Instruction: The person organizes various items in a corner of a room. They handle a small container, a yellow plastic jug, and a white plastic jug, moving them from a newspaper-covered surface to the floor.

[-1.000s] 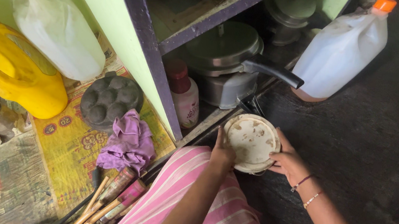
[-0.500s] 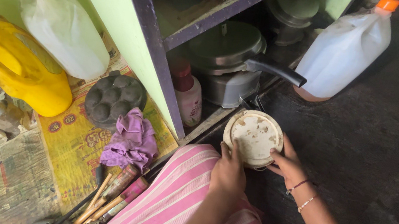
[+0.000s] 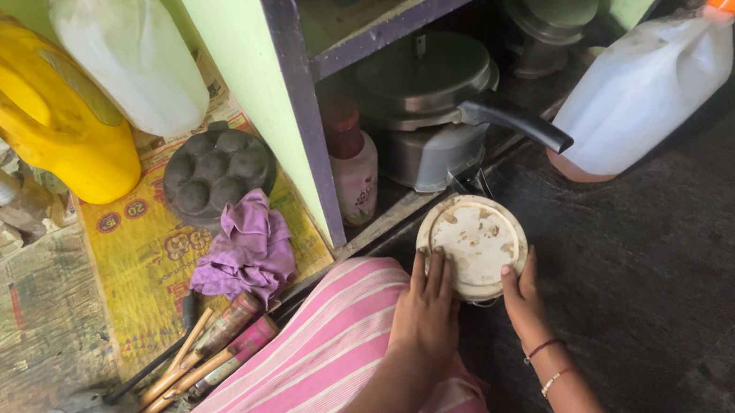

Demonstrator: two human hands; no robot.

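Note:
A round cream-coloured container with a stained lid rests on the dark floor in front of a cupboard. My left hand lies against its near left edge with fingers flat and together. My right hand, wearing thin bracelets at the wrist, grips its right side. Both hands hold the container between them. A pink-and-white striped cloth covers my lap below the hands.
A pressure cooker with a black handle sits in the cupboard beside a small pink-capped bottle. A white jug stands right. Left: yellow can, white can, dimpled black pan, purple rag, wooden sticks.
The container has come down from in front of my lap to the floor by the cupboard. My left hand slid from its top left edge to its near side.

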